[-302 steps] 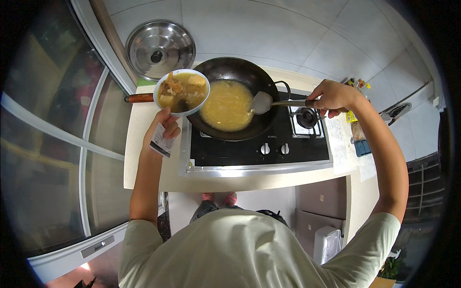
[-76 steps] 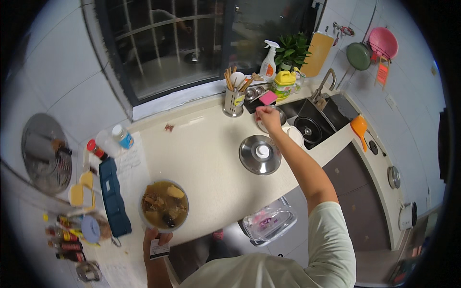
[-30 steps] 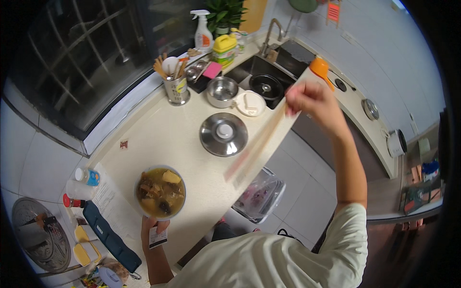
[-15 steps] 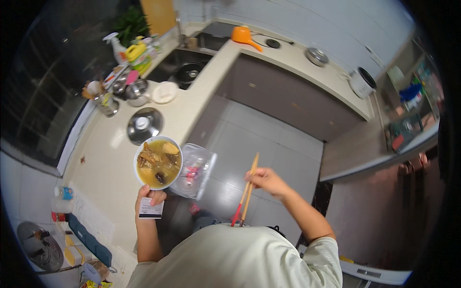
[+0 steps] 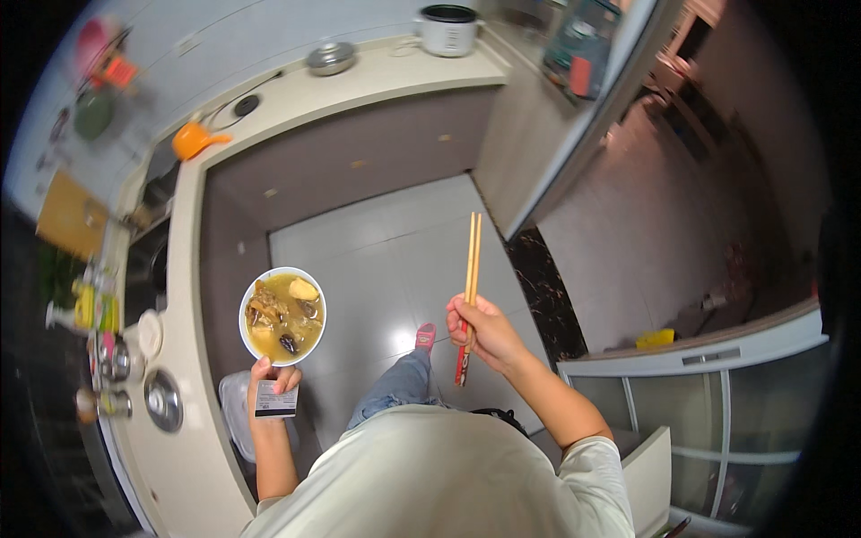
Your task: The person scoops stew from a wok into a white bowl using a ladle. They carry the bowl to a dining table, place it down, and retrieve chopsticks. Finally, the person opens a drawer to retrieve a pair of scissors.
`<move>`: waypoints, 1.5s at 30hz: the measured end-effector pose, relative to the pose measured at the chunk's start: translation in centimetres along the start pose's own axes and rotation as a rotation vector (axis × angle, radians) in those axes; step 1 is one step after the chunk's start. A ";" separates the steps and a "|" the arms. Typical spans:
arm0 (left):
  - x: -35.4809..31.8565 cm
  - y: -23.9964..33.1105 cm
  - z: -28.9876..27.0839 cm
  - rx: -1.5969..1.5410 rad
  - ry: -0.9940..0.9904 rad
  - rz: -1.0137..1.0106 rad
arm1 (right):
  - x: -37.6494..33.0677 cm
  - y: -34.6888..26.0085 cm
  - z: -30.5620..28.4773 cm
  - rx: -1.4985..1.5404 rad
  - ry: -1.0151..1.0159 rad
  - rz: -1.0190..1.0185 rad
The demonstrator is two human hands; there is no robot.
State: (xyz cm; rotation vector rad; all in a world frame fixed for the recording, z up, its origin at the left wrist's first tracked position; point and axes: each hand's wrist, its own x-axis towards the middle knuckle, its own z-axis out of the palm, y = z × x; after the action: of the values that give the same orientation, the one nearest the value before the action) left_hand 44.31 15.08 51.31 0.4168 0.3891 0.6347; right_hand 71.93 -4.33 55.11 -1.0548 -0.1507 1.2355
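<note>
**Bowl and chopsticks carried over open floor**

Change since half a second ago: the view has swung round; the sink counter, then beside the bowl, now runs down the left edge, and the far counter with the orange ladle sits at upper left. The bowl has moved off the counter edge and hangs over floor tiles. The chopsticks, then angled low near the body, now point up and away.

Surroundings: counter (image 5: 193,296) along the left, bearing a steel lid (image 5: 164,401), a small white dish (image 5: 149,334) and an orange ladle (image 5: 194,140). Far counter holds a rice cooker (image 5: 447,27) and a steel bowl (image 5: 330,57). Grey cabinet fronts below. A clear bin (image 5: 235,405) stands on the floor just beside the left forearm. A pink slipper (image 5: 424,336) shows beyond the knee. Nothing blocks the floor ahead.

Grip: left hand (image 5: 273,381) closed under the bowl (image 5: 282,315), which holds yellow broth with meat and dark mushrooms; a small card is pinned under the fingers. Right hand (image 5: 484,334) closed on the chopsticks (image 5: 468,287), held together near their red ends, tips outward.
</note>
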 end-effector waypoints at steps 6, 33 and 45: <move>18.2 -7.0 9.1 0.090 -0.125 -0.304 | 2.8 -13.7 -10.1 0.116 0.374 -0.181; 50.3 -59.0 48.9 0.092 -0.489 -1.033 | -6.7 -47.4 -55.9 0.329 0.799 -0.510; 64.7 -77.3 61.8 0.197 -0.580 -0.951 | -0.3 -63.4 -76.5 0.316 0.729 -0.473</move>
State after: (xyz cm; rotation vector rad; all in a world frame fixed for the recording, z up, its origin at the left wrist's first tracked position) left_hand 158.52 -15.65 52.02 0.5205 0.0587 -0.4557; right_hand 162.49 -45.00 58.97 -1.0496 0.3336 0.3852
